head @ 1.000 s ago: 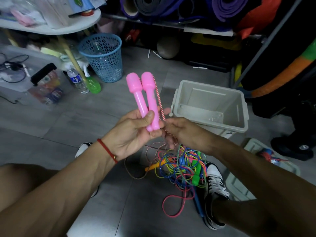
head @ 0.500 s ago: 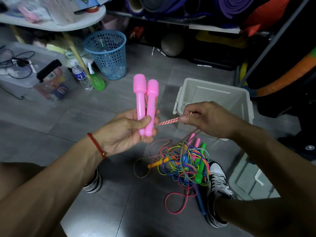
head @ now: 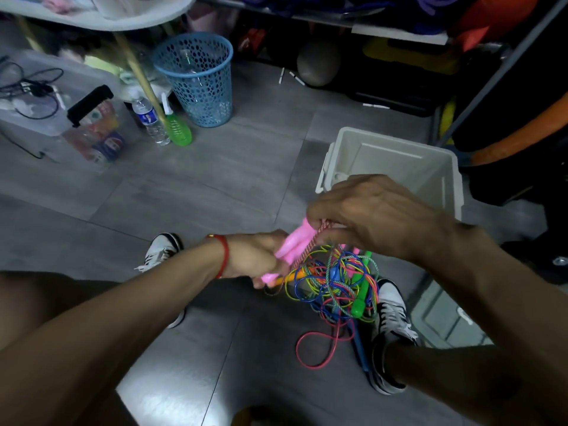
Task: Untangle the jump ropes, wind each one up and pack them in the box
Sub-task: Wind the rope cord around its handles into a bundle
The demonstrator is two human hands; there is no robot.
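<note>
- Grey tiled floor (head: 215, 186) is taking up most of the view, w/ person's two white-and-black shoes (head: 390, 321) planted on it.
- Pale plastic box (head: 445, 167) is sitting open on the floor at right, just behind the right hand; nothing visible inside.
- Blue mesh basket (head: 196, 81) is standing far left-centre, w/ a water bottle (head: 149, 118) and green spray bottle (head: 176, 129) just beside it.
- Tangle of multicoloured ropes (head: 335, 284) is lying on the floor between the shoes, incl. a green handle (head: 361, 298) and a loose pink loop (head: 319, 348) trailing toward the camera.
- Right hand (head: 375, 216) is hovering above the tangle, fingers curled, pinching the red-white twisted cord (head: 310, 250) at the handle tops.
- Left hand (head: 258, 256), red string on wrist, is gripping the pair of pink handles (head: 293, 244), tilted up-right toward the right hand; fingers clenched round them.
</note>
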